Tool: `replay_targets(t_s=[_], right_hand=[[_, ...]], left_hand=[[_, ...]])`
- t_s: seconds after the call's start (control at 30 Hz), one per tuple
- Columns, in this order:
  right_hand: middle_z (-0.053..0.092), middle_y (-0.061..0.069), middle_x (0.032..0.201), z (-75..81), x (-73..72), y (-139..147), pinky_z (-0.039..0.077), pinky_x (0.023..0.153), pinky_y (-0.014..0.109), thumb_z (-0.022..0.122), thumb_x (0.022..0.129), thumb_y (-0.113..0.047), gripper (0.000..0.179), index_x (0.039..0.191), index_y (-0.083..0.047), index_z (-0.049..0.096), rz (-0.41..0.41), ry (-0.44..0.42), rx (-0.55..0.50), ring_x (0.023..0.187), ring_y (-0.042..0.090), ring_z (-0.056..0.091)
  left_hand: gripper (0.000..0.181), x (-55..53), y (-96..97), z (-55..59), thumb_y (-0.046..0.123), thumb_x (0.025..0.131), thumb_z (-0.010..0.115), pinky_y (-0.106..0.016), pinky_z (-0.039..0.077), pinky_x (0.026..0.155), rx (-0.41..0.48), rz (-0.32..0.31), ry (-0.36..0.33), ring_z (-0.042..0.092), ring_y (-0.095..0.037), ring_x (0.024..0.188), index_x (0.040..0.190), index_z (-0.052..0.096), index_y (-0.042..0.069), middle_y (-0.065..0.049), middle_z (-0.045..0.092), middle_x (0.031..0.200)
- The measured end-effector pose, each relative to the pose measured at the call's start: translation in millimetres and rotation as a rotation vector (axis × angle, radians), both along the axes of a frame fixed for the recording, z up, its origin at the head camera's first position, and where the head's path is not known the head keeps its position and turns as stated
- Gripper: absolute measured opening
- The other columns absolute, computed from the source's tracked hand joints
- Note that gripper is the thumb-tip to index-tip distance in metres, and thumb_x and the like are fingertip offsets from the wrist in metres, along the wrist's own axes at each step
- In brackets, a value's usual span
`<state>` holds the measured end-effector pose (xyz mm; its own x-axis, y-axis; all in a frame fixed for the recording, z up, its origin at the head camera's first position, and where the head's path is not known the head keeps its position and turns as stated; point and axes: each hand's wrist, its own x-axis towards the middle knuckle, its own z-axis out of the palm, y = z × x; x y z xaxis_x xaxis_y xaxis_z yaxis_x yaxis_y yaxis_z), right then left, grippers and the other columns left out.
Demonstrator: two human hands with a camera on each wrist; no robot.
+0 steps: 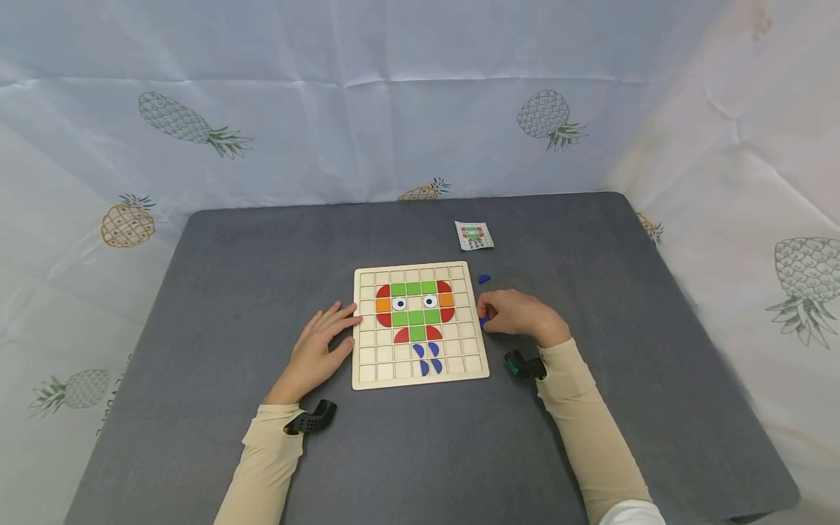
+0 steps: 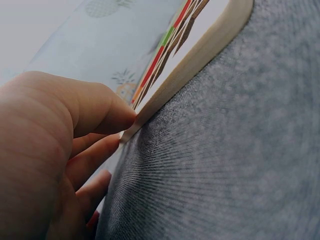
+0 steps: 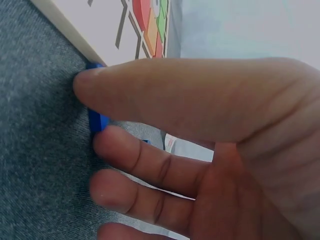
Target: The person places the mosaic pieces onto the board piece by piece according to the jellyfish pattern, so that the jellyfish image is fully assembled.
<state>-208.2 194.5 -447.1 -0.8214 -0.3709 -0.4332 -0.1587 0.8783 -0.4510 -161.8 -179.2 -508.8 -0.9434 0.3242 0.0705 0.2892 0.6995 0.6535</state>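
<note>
A square wooden grid board (image 1: 387,375) lies on the dark table, bearing red, green, orange and eye-marked tiles laid out as a figure, with several blue pieces (image 1: 434,350) below. My left hand (image 1: 318,354) rests at the board's left edge, fingers spread and touching it; the left wrist view shows the thumb against the board's side. Just off the right edge, my right hand (image 1: 518,315) pinches a blue piece (image 3: 98,120) between thumb and index finger, close to the table. The thumb covers part of that piece in the right wrist view.
Another blue piece (image 1: 484,278) lies on the table (image 1: 275,248) right of the board. Behind the board is a small printed card (image 1: 475,236) showing a similar coloured figure. A pineapple-patterned cloth (image 1: 367,131) hangs behind the table.
</note>
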Motion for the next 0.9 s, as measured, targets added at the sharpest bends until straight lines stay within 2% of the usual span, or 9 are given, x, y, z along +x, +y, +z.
replay_targets(t_s=[0.3, 0.43, 0.53, 0.73, 0.9], right_hand=[[0.056, 0.003, 0.080, -1.1, -0.5, -1.2, 0.039, 0.061, 0.026, 0.068, 0.091, -0.007, 0.004, 0.091, -0.008, 0.064, -0.022, 0.009, -0.012, 0.069, 0.015, 0.049], [0.059, 0.004, 0.084, -1.9, -0.8, -1.9, 0.041, 0.062, 0.026, 0.066, 0.095, -0.007, 0.009, 0.103, -0.005, 0.067, -0.038, 0.025, -0.031, 0.072, 0.016, 0.051], [0.060, 0.006, 0.085, -1.4, -1.6, -1.4, 0.041, 0.063, 0.027, 0.064, 0.097, -0.007, 0.017, 0.113, -0.003, 0.069, -0.058, 0.076, -0.063, 0.072, 0.017, 0.051], [0.057, 0.006, 0.081, 1.1, -3.5, -3.1, 0.040, 0.062, 0.028, 0.066, 0.097, -0.009, 0.020, 0.116, -0.004, 0.071, -0.069, 0.194, -0.169, 0.071, 0.018, 0.050], [0.060, 0.005, 0.086, 5.0, -3.4, -7.1, 0.042, 0.063, 0.029, 0.067, 0.097, -0.011, 0.022, 0.118, -0.005, 0.070, -0.077, 0.267, -0.249, 0.076, 0.018, 0.052]], left_hand=[[0.042, -0.5, -0.4, -0.9, 0.014, 0.098, 0.064, -0.053, 0.011, 0.129, -0.003, 0.000, 0.001, 0.028, -0.030, 0.155, 0.140, 0.062, 0.012, -0.005, 0.046, 0.159], [0.042, -1.0, -0.7, -1.6, 0.014, 0.098, 0.064, -0.053, 0.011, 0.129, -0.001, -0.005, 0.001, 0.028, -0.030, 0.156, 0.140, 0.062, 0.013, -0.004, 0.046, 0.160], [0.041, -0.9, -1.1, -1.9, 0.013, 0.098, 0.064, -0.054, 0.012, 0.129, 0.003, -0.010, 0.006, 0.028, -0.030, 0.155, 0.140, 0.062, 0.013, -0.004, 0.046, 0.159], [0.040, -0.4, -1.0, -1.6, 0.014, 0.099, 0.064, -0.053, 0.012, 0.129, 0.017, -0.018, 0.012, 0.029, -0.031, 0.155, 0.139, 0.062, 0.012, -0.005, 0.046, 0.159], [0.040, -0.9, -1.3, -2.5, 0.014, 0.099, 0.063, -0.053, 0.012, 0.129, 0.015, -0.019, 0.019, 0.029, -0.031, 0.155, 0.138, 0.062, 0.012, -0.005, 0.046, 0.159]])
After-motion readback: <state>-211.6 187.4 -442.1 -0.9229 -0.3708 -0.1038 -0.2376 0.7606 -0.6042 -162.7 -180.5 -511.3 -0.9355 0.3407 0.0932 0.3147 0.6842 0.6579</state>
